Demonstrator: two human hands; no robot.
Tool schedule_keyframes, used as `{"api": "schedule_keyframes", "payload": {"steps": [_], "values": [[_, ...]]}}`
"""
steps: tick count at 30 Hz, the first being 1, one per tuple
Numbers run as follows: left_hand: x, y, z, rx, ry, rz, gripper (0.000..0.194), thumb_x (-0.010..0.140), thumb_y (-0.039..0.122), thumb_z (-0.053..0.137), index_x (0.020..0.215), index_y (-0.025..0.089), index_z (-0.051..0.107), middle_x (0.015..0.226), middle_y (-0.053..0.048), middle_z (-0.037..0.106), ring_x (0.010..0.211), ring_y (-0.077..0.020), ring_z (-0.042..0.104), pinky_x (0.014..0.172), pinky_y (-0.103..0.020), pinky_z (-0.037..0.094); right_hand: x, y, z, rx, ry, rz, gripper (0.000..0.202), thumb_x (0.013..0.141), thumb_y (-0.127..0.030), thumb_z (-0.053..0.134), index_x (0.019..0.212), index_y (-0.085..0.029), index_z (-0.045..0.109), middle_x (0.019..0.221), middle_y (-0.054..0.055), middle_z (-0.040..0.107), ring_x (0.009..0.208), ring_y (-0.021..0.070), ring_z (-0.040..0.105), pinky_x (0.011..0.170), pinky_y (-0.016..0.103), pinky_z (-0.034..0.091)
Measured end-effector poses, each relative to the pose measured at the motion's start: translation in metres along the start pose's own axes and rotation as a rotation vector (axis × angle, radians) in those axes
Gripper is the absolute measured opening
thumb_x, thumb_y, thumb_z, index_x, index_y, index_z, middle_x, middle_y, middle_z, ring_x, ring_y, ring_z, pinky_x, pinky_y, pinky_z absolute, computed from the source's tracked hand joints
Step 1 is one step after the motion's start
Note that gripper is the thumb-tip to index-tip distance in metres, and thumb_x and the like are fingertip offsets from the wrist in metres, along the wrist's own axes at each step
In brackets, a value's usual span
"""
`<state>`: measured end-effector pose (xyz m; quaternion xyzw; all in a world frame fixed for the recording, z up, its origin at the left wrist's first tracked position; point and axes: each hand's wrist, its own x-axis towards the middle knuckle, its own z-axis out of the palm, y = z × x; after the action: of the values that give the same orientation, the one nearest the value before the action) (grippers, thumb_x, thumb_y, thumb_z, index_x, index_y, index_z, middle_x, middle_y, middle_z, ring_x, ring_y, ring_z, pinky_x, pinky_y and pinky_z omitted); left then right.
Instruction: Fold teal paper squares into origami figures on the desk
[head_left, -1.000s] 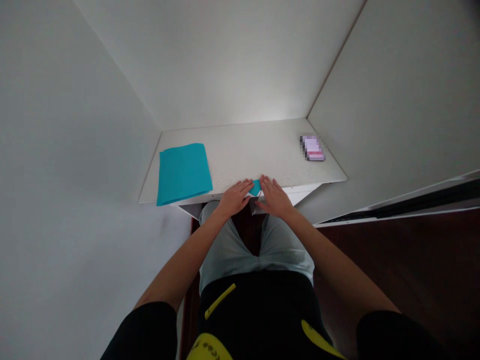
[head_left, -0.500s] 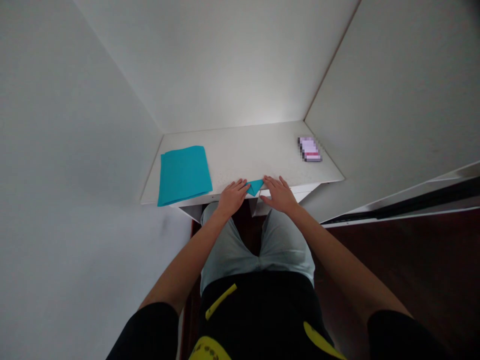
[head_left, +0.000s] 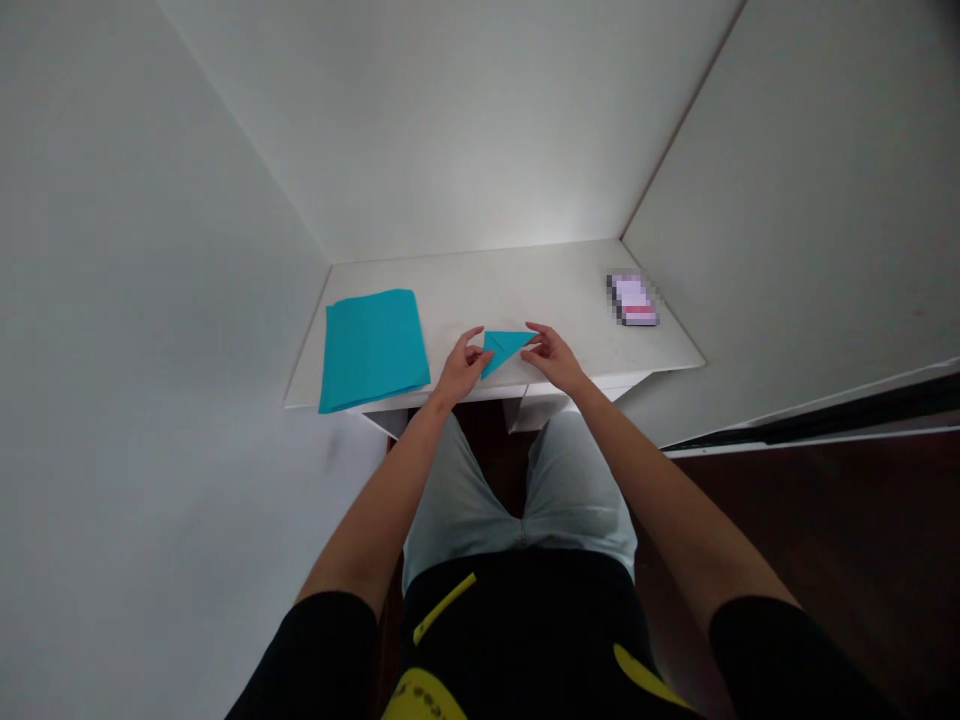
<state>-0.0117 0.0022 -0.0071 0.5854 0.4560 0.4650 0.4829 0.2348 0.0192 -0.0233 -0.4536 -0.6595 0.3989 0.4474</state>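
A small folded piece of blue paper [head_left: 502, 348], roughly triangular, is between my two hands near the front edge of the white desk. My left hand [head_left: 465, 365] pinches its left side, with the thumb on top of the paper. The paper's right tip is between the thumb and fingers of my right hand [head_left: 551, 357]. Larger sheets of the same blue paper [head_left: 373, 350] lie stacked at the left of the desk, their near edge hanging slightly over the front.
The white desk [head_left: 517, 285] stands against a wall, with walls at both sides. A phone with a blurred screen [head_left: 634, 300] lies at its right end. My legs are below the front edge, beside an open space under the desk.
The small folded paper has moved up from the desk's front edge and turned, so its point faces right. My hands have gone from lying flat to gripping it at its sides.
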Motion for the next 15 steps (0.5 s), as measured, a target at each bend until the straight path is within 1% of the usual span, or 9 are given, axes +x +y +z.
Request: {"api": "schedule_keyframes", "payload": {"steps": [3, 6, 11, 15], "values": [[0.0, 0.0, 0.0, 0.002, -0.012, -0.017, 0.061, 0.095, 0.044, 0.077, 0.147, 0.018, 0.059, 0.081, 0.002, 0.074, 0.068, -0.0129, 0.062, 0.064, -0.025, 0.045, -0.003, 0.0, 0.009, 0.069, 0.043, 0.001, 0.078, 0.087, -0.06, 0.076, 0.154, -0.027, 0.054, 0.107, 0.003, 0.074, 0.079, 0.02, 0.072, 0.079, 0.039, 0.064], [0.001, 0.001, 0.002, -0.004, -0.021, -0.037, 0.062, 0.095, 0.042, 0.077, 0.149, 0.018, 0.058, 0.082, 0.001, 0.075, 0.069, -0.0129, 0.063, 0.066, -0.025, 0.046, -0.007, -0.002, 0.012, 0.147, 0.078, -0.011, 0.078, 0.087, -0.06, 0.08, 0.153, -0.029, 0.054, 0.101, 0.001, 0.073, 0.075, 0.019, 0.071, 0.077, 0.038, 0.063], [0.0, 0.001, 0.001, -0.04, -0.032, -0.023, 0.061, 0.093, 0.046, 0.08, 0.144, 0.018, 0.061, 0.076, 0.003, 0.073, 0.067, -0.0125, 0.061, 0.067, -0.025, 0.046, -0.01, -0.004, 0.011, 0.239, 0.044, -0.031, 0.075, 0.087, -0.056, 0.084, 0.152, -0.032, 0.056, 0.094, -0.002, 0.071, 0.071, 0.0163, 0.068, 0.074, 0.035, 0.062], [-0.001, 0.002, 0.001, -0.059, -0.027, -0.042, 0.059, 0.092, 0.049, 0.08, 0.139, 0.019, 0.062, 0.069, 0.006, 0.068, 0.064, -0.0124, 0.059, 0.064, -0.025, 0.045, -0.013, -0.005, 0.011, 0.242, 0.02, -0.036, 0.08, 0.085, -0.054, 0.087, 0.154, -0.034, 0.054, 0.097, -0.001, 0.072, 0.071, 0.0161, 0.068, 0.069, 0.032, 0.059]]}}
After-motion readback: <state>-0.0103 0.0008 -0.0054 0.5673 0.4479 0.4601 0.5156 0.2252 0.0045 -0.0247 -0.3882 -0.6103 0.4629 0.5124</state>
